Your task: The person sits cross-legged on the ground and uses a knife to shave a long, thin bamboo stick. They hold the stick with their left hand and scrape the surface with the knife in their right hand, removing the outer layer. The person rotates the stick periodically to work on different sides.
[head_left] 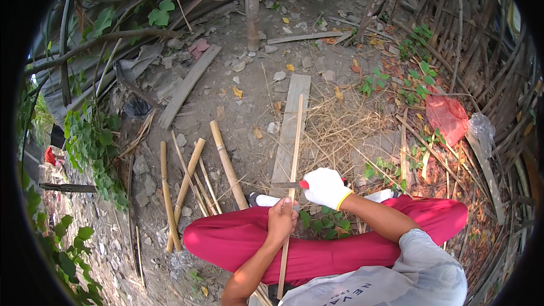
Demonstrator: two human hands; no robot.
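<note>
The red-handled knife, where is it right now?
In the head view, the red-handled knife sits at centre, gripped by the white-gloved right hand, its blade lying across the thin bamboo strip just above the bare left hand.

Single head view, looking steeply down, close over lap.

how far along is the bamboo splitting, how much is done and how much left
Done, it seems: thin bamboo slivers lie on the ground by the left knee. In hand: the bare left hand grips a long bamboo strip while the gloved right hand holds a knife across it. Left: several whole bamboo poles lie uncut beside the slivers, so probably more remains than is finished.
</note>
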